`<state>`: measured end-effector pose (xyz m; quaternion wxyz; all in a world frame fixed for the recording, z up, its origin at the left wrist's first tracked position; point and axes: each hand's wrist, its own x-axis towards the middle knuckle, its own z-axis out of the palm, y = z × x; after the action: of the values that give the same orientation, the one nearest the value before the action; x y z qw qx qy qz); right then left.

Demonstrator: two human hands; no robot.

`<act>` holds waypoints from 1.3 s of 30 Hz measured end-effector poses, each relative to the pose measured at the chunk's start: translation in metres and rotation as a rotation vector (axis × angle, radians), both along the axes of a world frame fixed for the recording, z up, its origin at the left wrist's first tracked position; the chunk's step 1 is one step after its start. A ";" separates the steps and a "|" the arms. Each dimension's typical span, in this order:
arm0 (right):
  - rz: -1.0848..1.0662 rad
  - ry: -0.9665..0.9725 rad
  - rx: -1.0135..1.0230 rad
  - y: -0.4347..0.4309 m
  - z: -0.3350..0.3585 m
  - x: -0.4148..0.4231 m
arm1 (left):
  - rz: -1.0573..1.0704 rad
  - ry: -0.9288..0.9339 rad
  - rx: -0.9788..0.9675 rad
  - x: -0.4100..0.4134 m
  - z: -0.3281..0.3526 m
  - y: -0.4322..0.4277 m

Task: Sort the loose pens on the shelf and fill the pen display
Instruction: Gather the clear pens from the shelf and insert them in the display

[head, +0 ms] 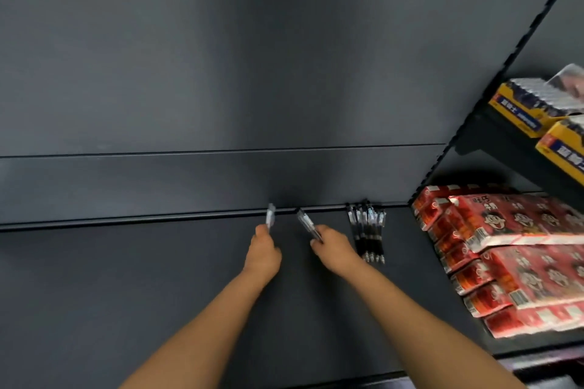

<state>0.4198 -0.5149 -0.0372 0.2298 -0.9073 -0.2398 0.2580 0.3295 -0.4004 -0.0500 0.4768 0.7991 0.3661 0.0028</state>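
On the dark grey shelf [126, 294], several black pens [368, 232] lie side by side in a neat row at the back, tips toward me. My left hand [264, 249] pinches one pen [270, 215] that points up toward the back wall. My right hand [333, 246] pinches another pen [308, 224], tilted up and to the left. The right hand is just left of the pen row. Both held pens hover above the shelf near its back edge.
Red cartons with a cartoon face [512, 256] are stacked on the shelf to the right. Yellow boxes of batteries [537, 107] sit on a higher shelf at the right. A dark back wall [221, 57] rises behind the shelf.
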 end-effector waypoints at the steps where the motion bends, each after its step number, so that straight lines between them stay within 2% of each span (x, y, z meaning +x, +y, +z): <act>1: -0.027 0.013 0.049 0.004 0.005 -0.005 | 0.064 -0.044 -0.116 -0.004 0.004 0.003; 4: -0.036 -0.014 0.140 0.020 0.019 -0.027 | 0.272 -0.207 -0.525 -0.016 0.019 0.009; 6: 0.009 -0.058 0.172 0.036 0.026 -0.048 | 0.305 -0.320 -0.729 -0.025 0.031 0.013; 8: 0.062 -0.099 0.194 0.052 0.032 -0.072 | 0.302 -0.409 -0.836 -0.035 0.041 0.016; 11: 0.136 -0.140 0.219 0.072 0.039 -0.105 | 0.459 -0.514 -0.913 -0.057 0.050 0.028; 16: 0.293 -0.053 0.292 0.099 0.051 -0.151 | 0.557 -0.637 -0.828 -0.105 0.059 0.055; 21: 0.230 0.258 0.547 0.114 0.060 -0.177 | 0.651 -0.737 -0.710 -0.157 0.068 0.063; 25: 0.443 0.179 0.480 0.138 0.060 -0.217 | 0.735 -0.788 -0.532 -0.221 0.076 0.068; 28: 0.525 0.227 0.513 0.161 0.068 -0.256 | 0.776 -0.770 -0.361 -0.275 0.080 0.075; 39: 0.672 0.546 0.624 0.241 0.099 -0.384 | 0.916 -0.717 -0.123 -0.416 0.081 0.120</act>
<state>0.0356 -0.2740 0.0621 0.4472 -0.5688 -0.5141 0.4606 -0.0869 -0.2807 0.0311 0.5665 0.4796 0.4896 0.4575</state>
